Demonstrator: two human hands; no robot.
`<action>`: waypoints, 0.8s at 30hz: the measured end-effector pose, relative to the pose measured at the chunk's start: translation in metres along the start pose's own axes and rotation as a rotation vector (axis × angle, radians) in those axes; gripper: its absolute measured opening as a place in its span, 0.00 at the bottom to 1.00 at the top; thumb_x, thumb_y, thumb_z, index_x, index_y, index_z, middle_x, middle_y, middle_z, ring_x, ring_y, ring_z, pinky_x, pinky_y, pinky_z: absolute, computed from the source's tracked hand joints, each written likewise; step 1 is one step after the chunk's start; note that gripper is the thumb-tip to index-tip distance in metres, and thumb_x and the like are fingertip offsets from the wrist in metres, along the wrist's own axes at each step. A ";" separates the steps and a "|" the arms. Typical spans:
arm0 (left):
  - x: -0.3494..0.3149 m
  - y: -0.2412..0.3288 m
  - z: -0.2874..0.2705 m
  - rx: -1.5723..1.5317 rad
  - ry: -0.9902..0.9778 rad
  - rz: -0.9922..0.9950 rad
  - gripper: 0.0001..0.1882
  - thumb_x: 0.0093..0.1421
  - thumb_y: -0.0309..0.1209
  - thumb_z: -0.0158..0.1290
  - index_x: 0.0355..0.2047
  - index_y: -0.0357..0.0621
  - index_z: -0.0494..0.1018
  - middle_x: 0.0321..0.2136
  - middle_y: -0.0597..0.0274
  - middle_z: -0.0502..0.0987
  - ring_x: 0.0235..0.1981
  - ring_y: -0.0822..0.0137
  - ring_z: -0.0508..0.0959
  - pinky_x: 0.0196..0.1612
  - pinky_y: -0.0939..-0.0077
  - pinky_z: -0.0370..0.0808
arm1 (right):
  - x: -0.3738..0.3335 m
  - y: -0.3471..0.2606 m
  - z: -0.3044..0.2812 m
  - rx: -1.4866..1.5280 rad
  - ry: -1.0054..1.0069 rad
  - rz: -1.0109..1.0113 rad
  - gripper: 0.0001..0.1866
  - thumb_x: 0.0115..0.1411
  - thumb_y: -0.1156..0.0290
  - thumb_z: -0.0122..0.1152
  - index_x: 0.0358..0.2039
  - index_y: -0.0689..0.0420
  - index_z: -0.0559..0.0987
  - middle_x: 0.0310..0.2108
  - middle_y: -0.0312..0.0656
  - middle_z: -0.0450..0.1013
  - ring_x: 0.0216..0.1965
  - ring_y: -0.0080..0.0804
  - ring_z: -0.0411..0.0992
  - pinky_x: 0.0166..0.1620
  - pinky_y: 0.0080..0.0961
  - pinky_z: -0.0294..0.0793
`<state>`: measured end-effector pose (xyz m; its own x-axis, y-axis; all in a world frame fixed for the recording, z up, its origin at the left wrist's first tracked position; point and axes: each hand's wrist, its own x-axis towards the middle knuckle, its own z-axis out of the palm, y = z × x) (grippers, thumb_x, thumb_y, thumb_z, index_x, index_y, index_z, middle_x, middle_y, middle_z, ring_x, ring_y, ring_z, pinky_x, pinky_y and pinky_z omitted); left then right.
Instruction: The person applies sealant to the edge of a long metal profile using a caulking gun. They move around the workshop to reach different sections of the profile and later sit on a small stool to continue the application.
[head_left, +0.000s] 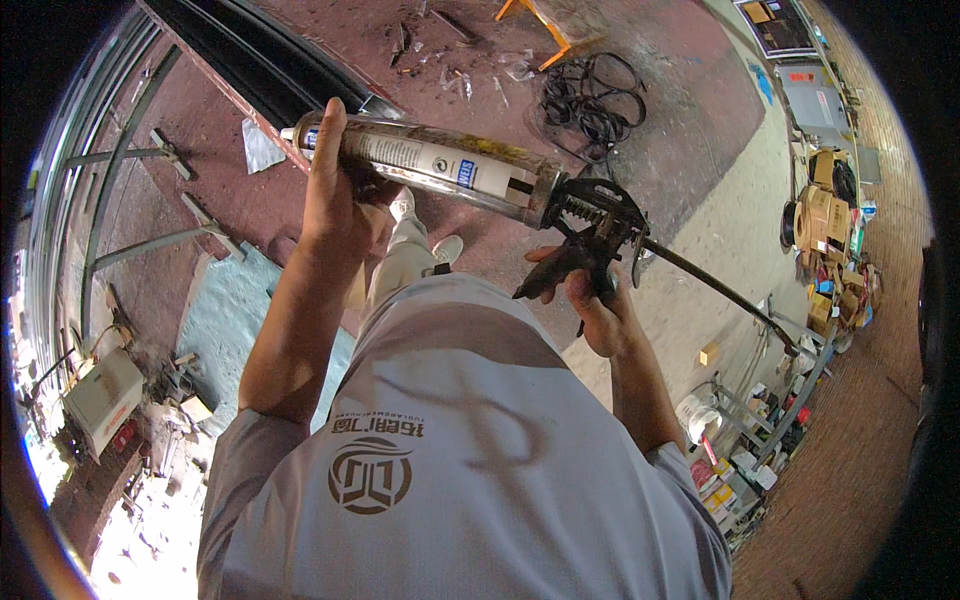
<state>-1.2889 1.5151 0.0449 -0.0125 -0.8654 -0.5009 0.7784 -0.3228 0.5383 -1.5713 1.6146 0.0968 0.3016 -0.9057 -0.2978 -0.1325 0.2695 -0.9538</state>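
Note:
A caulking gun lies crosswise in front of my body, with its long rod running out to the lower right. Loaded in its barrel is a white sealant cartridge, its pale nozzle end at the left. My left hand is wrapped round the barrel near that end, thumb pointing up along it. The black handle and trigger sit in my right hand, whose fingers curl round them and are partly hidden.
A pile of black hose or cable lies on the reddish floor ahead, near an orange stand. Long dark profiles stretch across the upper left, beside a metal rack. Cardboard boxes and clutter line the right side.

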 end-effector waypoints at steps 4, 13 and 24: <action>0.001 -0.003 -0.001 0.003 0.060 -0.012 0.26 0.58 0.54 0.60 0.43 0.45 0.71 0.36 0.59 0.78 0.37 0.63 0.81 0.43 0.66 0.80 | 0.002 0.002 0.001 0.056 -0.054 0.020 0.37 0.64 0.42 0.52 0.52 0.69 0.74 0.34 0.42 0.76 0.36 0.27 0.72 0.43 0.28 0.70; -0.025 0.008 0.020 0.233 0.065 0.057 0.38 0.60 0.63 0.50 0.45 0.34 0.73 0.38 0.50 0.79 0.40 0.57 0.79 0.47 0.62 0.78 | -0.001 0.034 -0.007 0.102 -0.113 -0.017 0.42 0.62 0.38 0.51 0.58 0.67 0.71 0.41 0.45 0.77 0.38 0.28 0.72 0.47 0.30 0.69; -0.073 0.058 0.060 0.174 -0.109 0.319 0.30 0.65 0.57 0.49 0.47 0.39 0.75 0.41 0.54 0.81 0.43 0.60 0.81 0.50 0.60 0.77 | 0.009 0.029 -0.005 0.319 -0.192 -0.025 0.41 0.57 0.38 0.60 0.52 0.68 0.74 0.38 0.49 0.77 0.39 0.33 0.74 0.45 0.32 0.71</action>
<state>-1.2805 1.5362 0.1536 0.1389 -0.9658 -0.2191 0.6357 -0.0827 0.7675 -1.5772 1.6126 0.0664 0.4770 -0.8435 -0.2471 0.1691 0.3639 -0.9160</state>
